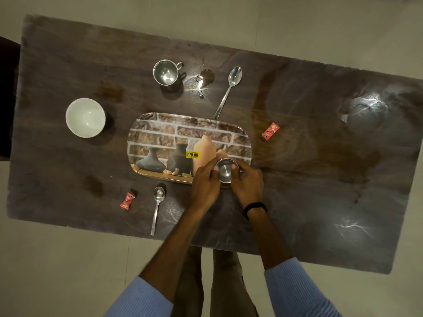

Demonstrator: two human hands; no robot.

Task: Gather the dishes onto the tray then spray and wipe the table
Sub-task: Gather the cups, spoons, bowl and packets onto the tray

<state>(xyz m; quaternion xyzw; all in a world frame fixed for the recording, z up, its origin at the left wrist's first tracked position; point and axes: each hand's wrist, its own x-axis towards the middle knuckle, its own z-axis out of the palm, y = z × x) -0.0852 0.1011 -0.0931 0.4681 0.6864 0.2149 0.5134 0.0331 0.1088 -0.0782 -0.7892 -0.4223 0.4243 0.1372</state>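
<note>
Behind both hands [226, 179], half-hidden steel cup [225, 170]

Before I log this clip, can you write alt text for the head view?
Both hands, left hand and right hand, hold a small steel cup over the near edge of a printed tray on a dark table. A white bowl, steel mug, two spoons and two red wrappers lie around it.

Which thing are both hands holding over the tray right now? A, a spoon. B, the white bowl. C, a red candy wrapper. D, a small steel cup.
D: the left hand and right hand cradle the small steel cup over the tray's near edge.
</note>
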